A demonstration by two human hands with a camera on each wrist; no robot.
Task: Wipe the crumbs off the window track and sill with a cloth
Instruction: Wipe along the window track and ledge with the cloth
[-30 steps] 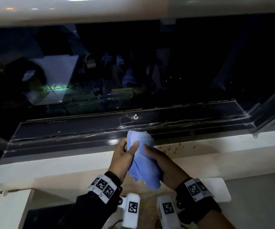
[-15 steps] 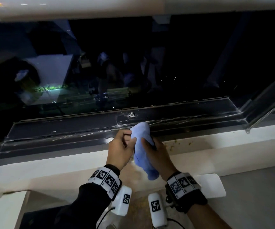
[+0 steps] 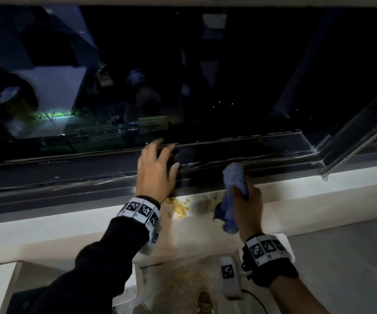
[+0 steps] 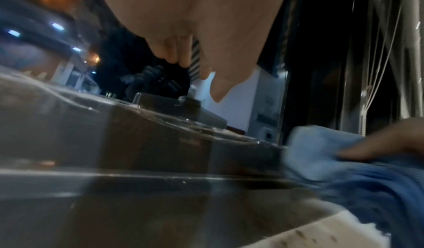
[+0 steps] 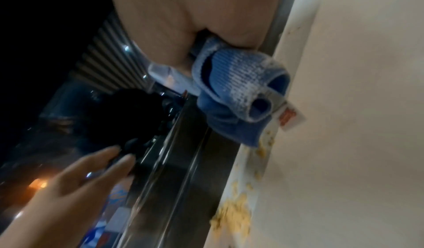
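Our right hand is closed around the bunched blue cloth, whose upper end pokes out above the fingers and touches the front lip of the dark window track; the rest hangs below our wrist against the wall. Our left hand is spread, fingers straight, gripping nothing, over the track just left of the cloth; whether it presses down we cannot tell.

The move ahead turns on the yellow crumbs. They lie in a heap on the pale sill, between our two hands, just below and left of the cloth, nearer us than the track. Track and sill both run left to right, so we judge the wiping stroke should run along that axis. The right hand, which has the cloth, is well placed for a leftward sweep. More crumbs show on a sheet lower down.
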